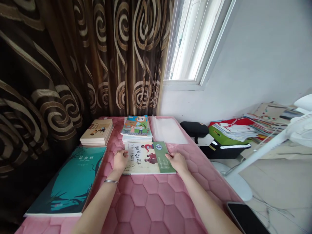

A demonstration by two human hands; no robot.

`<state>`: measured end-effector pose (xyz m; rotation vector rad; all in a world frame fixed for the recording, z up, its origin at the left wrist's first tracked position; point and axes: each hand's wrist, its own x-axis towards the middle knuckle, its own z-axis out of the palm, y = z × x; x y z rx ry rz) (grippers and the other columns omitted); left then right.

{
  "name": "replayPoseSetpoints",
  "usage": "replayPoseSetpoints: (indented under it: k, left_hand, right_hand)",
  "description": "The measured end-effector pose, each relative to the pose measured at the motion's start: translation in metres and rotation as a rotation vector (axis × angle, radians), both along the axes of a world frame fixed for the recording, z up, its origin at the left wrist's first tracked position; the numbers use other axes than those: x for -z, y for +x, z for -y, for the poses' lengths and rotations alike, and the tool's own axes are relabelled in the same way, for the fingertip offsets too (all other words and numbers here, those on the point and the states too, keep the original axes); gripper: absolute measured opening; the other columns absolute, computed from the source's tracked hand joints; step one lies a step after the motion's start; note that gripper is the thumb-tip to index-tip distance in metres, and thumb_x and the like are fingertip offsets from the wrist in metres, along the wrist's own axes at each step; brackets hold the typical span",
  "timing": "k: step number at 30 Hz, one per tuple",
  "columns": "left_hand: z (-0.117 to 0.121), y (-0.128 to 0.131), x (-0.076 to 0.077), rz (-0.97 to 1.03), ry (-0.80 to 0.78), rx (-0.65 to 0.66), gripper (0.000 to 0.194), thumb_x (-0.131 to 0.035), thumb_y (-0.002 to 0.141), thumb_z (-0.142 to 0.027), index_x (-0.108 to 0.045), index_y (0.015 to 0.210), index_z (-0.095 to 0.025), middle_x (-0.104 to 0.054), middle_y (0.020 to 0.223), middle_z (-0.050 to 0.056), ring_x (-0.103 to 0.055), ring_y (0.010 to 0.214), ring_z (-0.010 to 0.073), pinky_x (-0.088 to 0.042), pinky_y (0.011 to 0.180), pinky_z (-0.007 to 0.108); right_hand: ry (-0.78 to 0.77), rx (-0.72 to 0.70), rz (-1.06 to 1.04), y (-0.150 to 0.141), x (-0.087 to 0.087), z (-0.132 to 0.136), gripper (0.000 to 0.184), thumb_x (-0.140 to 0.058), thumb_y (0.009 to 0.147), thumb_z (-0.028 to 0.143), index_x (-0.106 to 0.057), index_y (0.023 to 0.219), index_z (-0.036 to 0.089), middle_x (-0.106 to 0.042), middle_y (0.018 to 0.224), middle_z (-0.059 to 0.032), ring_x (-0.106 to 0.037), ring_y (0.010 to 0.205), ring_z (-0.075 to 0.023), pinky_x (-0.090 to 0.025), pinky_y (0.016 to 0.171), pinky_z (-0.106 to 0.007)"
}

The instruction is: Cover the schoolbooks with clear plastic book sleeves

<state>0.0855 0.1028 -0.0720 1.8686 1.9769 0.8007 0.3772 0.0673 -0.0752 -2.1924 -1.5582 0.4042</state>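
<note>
A cream and green book (pixel 148 161) with Chinese lettering and figures in red on its cover lies on the pink quilted table cover (pixel 148 208). The fingers of my left hand (pixel 120 160), with a silver bangle at the wrist, are closed on its left edge. On the opposite edge, my right hand (pixel 178 162) pinches the green end of the cover. Just behind is a stack of textbooks (pixel 136 126) with a colourful top cover. A large teal book (pixel 73 182) lies to the left of my left hand.
Tan books (pixel 97 131) form a stack at the back left. Clear plastic sheets (pixel 169 130) lie at the back right. A dark phone (pixel 246 217) rests at the right edge. Beyond stand a white fan (pixel 263 152), a green-topped box (pixel 226 138) and paper piles, beside a patterned curtain (pixel 136 58).
</note>
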Motion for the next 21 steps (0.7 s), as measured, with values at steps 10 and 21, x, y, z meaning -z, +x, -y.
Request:
replayPoseSetpoints:
  k: [10, 21]
  left_hand:
    - [0.036, 0.008, 0.001, -0.155, 0.175, 0.116, 0.027, -0.053, 0.078, -0.002, -0.072, 0.091, -0.016, -0.062, 0.119, 0.014, -0.055, 0.113, 0.0253, -0.041, 0.102, 0.040]
    - [0.092, 0.041, 0.013, -0.130, 0.224, 0.531, 0.036, -0.053, 0.080, -0.003, -0.068, 0.108, -0.020, -0.066, 0.117, 0.006, -0.059, 0.110, 0.0205, -0.048, 0.100, 0.037]
  right_hand:
    - [0.017, -0.002, 0.052, -0.004, 0.001, 0.008, 0.028, -0.052, 0.090, 0.038, -0.071, 0.084, 0.018, -0.073, 0.081, -0.0100, -0.068, 0.081, -0.0246, -0.041, 0.063, -0.027]
    - [0.211, -0.427, 0.134, -0.057, -0.009, 0.059, 0.009, -0.062, 0.084, 0.023, -0.070, 0.084, 0.026, -0.064, 0.091, -0.0021, -0.055, 0.094, -0.0210, -0.040, 0.082, -0.031]
